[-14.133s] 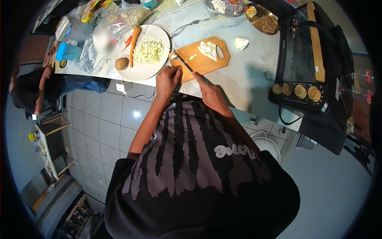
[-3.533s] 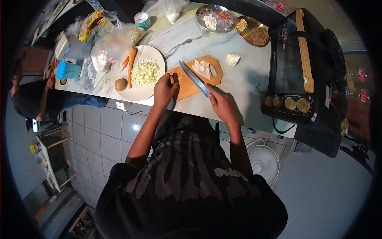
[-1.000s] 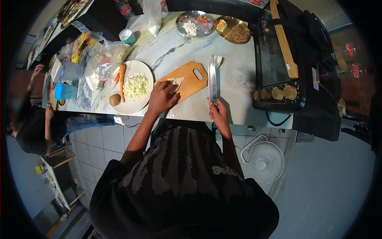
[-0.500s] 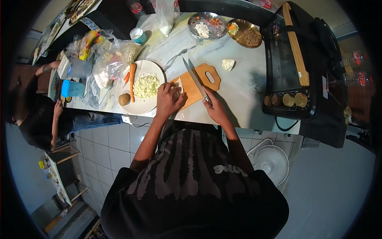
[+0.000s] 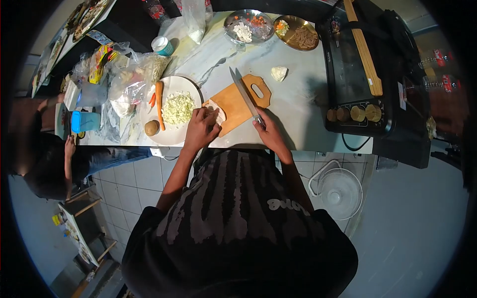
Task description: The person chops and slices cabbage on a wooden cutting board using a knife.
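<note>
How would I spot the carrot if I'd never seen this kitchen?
On the marble counter, find the large white plate left of the wooden cutting board. The carrot lies on the plate's left half, beside a heap of pale chopped pieces. It's the long orange stick, longer than the small reddish pieces and slimmer than the round brown item.

Long knife [image 5: 243, 93] slanting over wooden board [image 5: 235, 107], pale piece [image 5: 220, 113], seemingly flat, on board's left end
</note>
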Demonstrator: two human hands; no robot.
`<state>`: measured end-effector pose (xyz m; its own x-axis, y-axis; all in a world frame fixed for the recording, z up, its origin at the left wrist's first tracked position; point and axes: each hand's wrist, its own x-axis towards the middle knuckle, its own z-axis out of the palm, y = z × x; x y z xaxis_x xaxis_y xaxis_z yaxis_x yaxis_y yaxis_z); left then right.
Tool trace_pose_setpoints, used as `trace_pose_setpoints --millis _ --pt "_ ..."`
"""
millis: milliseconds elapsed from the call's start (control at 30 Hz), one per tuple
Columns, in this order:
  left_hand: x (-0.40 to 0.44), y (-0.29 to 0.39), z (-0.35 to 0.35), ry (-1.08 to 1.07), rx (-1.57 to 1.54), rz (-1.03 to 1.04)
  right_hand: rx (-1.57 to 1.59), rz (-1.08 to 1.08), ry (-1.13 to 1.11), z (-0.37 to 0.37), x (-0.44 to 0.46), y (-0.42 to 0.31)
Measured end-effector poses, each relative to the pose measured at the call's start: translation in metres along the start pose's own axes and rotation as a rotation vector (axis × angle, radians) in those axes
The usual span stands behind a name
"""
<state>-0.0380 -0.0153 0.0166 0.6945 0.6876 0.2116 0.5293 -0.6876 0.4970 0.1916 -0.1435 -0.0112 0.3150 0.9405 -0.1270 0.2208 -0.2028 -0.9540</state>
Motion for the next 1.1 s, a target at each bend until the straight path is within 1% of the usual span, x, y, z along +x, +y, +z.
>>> trace_pose_setpoints --millis 33,67,133,167,200,267,300,333,400,433,467,533,567,600,633,667,700,733,800,833,967,1067,1100 --pt "0.001 -0.005 0.001 0.003 0.011 0.000 0.030 -0.049 0.044 0.002 0.000 0.002" --pt "0.003 -0.007 0.003 0.000 0.007 0.007 0.028 -0.047 0.051 0.002 0.000 0.005" --pt "0.009 -0.008 0.009 0.036 -0.037 -0.110 0.007 0.018 0.028 -0.001 0.003 -0.005" --pt "0.012 -0.010 0.014 0.037 -0.122 -0.177 0.003 0.021 0.037 -0.003 0.003 -0.009" --pt "0.017 -0.003 0.012 0.034 -0.129 -0.170 -0.008 0.060 0.028 -0.005 0.004 -0.020" --pt "0.027 0.012 -0.001 0.055 -0.148 -0.253 -0.021 0.104 0.029 -0.006 0.002 -0.030" --pt "0.029 0.010 -0.003 0.105 -0.014 -0.165 -0.041 0.094 0.033 -0.006 0.001 -0.034" --pt "0.031 0.002 -0.001 0.106 -0.021 -0.155 -0.061 0.082 0.039 -0.006 0.002 -0.037" --pt "0.031 -0.012 0.003 0.128 -0.108 0.150 -0.044 0.106 0.047 -0.004 -0.007 -0.044" --pt "0.030 -0.012 0.005 0.105 -0.126 0.196 -0.021 0.128 0.046 -0.001 -0.012 -0.048" --pt "0.027 -0.014 0.008 0.102 -0.134 0.201 -0.024 0.133 0.054 0.004 -0.017 -0.043" --pt "0.023 -0.018 0.019 0.094 -0.130 0.139 -0.037 0.009 0.066 0.013 -0.025 -0.027" --pt "0.023 -0.019 0.024 0.090 -0.140 0.146 0.023 0.072 -0.003 0.015 -0.031 -0.021" --pt "0.022 -0.016 0.026 0.136 -0.122 0.139 0.020 0.081 0.007 0.020 -0.037 -0.017" --pt "0.020 -0.015 0.028 0.182 -0.102 0.132 0.014 0.043 0.001 0.026 -0.043 -0.014" --pt "0.021 -0.015 0.029 0.177 -0.109 0.139 0.009 0.001 -0.006 0.032 -0.046 -0.010" --pt "0.023 -0.015 0.028 0.185 -0.120 0.126 -0.005 0.085 -0.048 0.036 -0.051 -0.011" --pt "0.023 -0.014 0.029 0.192 -0.131 0.111 -0.006 0.090 -0.042 0.039 -0.056 -0.011" --pt "0.024 -0.011 0.030 0.211 -0.142 0.090 -0.013 -0.070 -0.041 0.046 -0.063 -0.011" --pt "0.023 -0.011 0.030 0.229 -0.148 0.065 -0.031 -0.094 -0.038 0.051 -0.066 -0.010" --pt "0.019 -0.014 0.031 0.224 -0.108 0.121 0.030 -0.026 -0.036 0.065 -0.079 -0.013" --pt "0.022 -0.012 0.029 0.213 -0.169 0.095 -0.041 0.054 -0.005 0.064 -0.079 -0.027" --pt "0.021 -0.012 0.030 0.211 -0.232 0.032 -0.077 0.067 0.000 0.064 -0.078 -0.029"
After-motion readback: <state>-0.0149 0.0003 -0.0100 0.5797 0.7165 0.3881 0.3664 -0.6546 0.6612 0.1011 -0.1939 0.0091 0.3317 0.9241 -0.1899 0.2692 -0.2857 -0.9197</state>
